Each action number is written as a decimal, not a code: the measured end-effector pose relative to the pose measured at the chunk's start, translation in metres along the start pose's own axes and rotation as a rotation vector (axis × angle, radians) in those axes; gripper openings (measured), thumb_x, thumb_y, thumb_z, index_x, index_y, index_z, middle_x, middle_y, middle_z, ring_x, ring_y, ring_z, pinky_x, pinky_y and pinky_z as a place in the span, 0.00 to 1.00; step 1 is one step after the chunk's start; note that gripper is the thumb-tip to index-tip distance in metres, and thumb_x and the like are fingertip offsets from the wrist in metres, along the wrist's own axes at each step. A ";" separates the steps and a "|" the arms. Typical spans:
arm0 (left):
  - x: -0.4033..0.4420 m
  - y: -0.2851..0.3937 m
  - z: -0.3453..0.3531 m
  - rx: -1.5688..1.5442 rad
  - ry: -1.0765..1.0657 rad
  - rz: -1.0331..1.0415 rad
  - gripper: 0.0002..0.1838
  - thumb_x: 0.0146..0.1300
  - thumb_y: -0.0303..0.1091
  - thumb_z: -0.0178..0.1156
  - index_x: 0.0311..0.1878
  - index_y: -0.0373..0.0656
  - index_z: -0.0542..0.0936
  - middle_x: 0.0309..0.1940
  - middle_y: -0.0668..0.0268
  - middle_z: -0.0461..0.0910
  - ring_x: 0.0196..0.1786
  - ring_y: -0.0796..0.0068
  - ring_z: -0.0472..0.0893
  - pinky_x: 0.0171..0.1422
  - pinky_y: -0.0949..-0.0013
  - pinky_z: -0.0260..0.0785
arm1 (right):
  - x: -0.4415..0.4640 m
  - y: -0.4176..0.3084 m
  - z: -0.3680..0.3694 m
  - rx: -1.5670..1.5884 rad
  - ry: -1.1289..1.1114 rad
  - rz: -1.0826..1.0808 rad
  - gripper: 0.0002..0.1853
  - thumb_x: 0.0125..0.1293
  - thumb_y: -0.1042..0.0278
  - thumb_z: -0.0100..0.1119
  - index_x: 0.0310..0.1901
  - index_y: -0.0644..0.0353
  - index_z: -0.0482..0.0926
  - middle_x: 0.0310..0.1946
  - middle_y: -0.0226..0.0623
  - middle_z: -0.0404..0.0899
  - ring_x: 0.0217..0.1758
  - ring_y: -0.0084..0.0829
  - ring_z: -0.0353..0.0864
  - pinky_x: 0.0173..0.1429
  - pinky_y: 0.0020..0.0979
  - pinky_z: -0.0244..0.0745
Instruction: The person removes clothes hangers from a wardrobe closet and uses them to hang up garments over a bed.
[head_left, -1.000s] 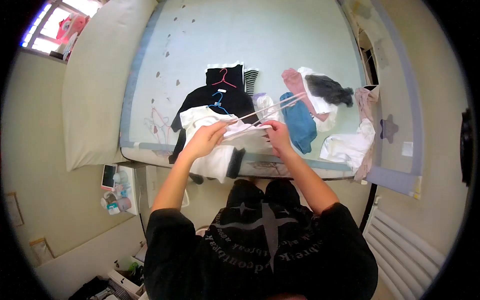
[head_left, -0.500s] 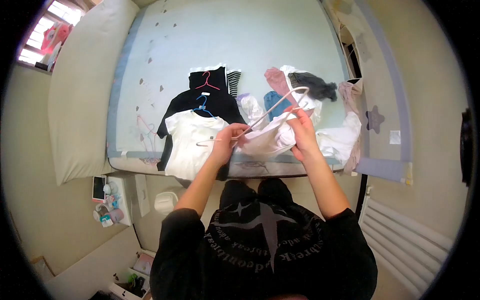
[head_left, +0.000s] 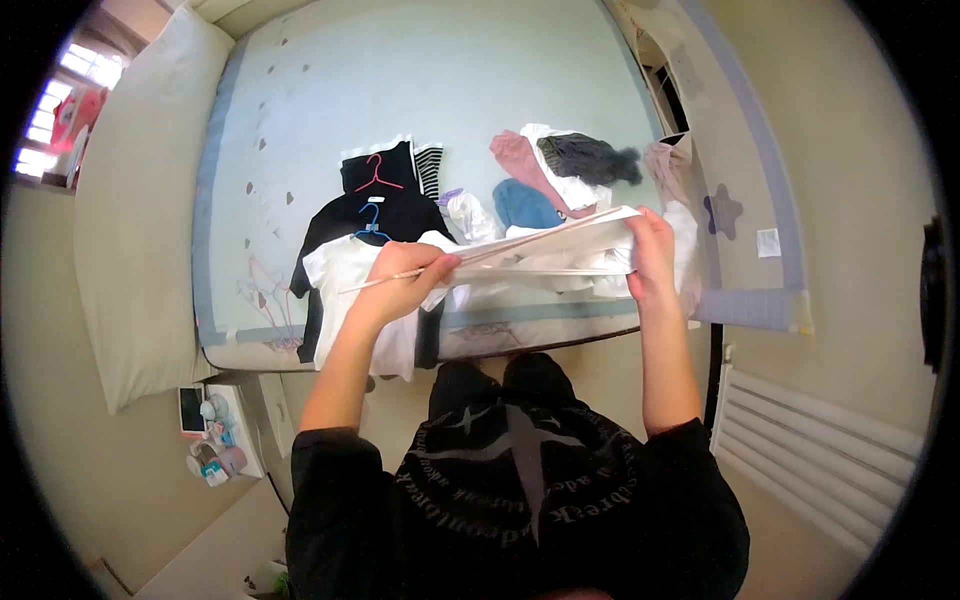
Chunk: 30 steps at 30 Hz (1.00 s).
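Note:
My left hand [head_left: 402,286] is closed around a pale pink clothes hanger [head_left: 535,238], whose tip sticks out to the left of the fist. A white garment [head_left: 595,248] is stretched along the hanger toward my right hand [head_left: 652,258], which pinches the fabric at its far end. Part of the hanger is covered by the cloth. Below my left hand lies a white T-shirt [head_left: 330,275] with a blue hanger [head_left: 370,222] in its neck. Under it is a black top [head_left: 325,225], and beyond that a pink hanger [head_left: 377,173] on folded black clothing.
Past my hands lie a blue cloth item [head_left: 530,203], a pink garment [head_left: 520,160] and a dark grey garment [head_left: 590,160]. A long pillow [head_left: 140,200] borders the bed's left side. At right stand a bed rail [head_left: 755,310] and a white radiator [head_left: 800,450].
The white garment has been pulled out long between my hands, over the hanger. My right hand has moved right, and my left hand slightly left. The view has shifted.

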<state>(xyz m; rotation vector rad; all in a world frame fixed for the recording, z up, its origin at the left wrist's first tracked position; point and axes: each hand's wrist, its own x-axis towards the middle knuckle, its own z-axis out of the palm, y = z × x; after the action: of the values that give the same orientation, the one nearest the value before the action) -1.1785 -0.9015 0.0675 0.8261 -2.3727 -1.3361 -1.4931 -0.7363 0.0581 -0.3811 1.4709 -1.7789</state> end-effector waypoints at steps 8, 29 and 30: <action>0.000 0.025 -0.002 0.200 -0.061 0.038 0.19 0.68 0.43 0.63 0.25 0.40 0.85 0.20 0.56 0.79 0.24 0.57 0.79 0.32 0.60 0.70 | 0.011 0.010 -0.003 -0.295 0.075 -0.194 0.09 0.59 0.80 0.64 0.26 0.59 0.74 0.22 0.20 0.73 0.24 0.12 0.65 0.28 0.21 0.59; -0.015 0.061 0.001 0.273 -0.028 0.233 0.15 0.64 0.37 0.67 0.23 0.41 0.81 0.20 0.59 0.78 0.25 0.56 0.79 0.31 0.60 0.71 | 0.019 0.028 -0.015 -0.238 0.094 -0.118 0.07 0.60 0.79 0.65 0.28 0.60 0.77 0.25 0.23 0.78 0.27 0.14 0.71 0.31 0.21 0.64; -0.014 0.058 0.004 0.331 -0.012 0.236 0.15 0.64 0.38 0.67 0.23 0.42 0.81 0.20 0.59 0.79 0.26 0.56 0.80 0.31 0.60 0.71 | 0.017 0.026 -0.014 -0.215 0.072 -0.114 0.07 0.60 0.79 0.65 0.28 0.60 0.77 0.24 0.22 0.77 0.27 0.14 0.71 0.31 0.21 0.63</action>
<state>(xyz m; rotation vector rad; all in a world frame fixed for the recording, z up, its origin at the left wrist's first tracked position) -1.1893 -0.8664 0.1152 0.5937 -2.6441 -0.8739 -1.5038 -0.7392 0.0258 -0.5237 1.7291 -1.7427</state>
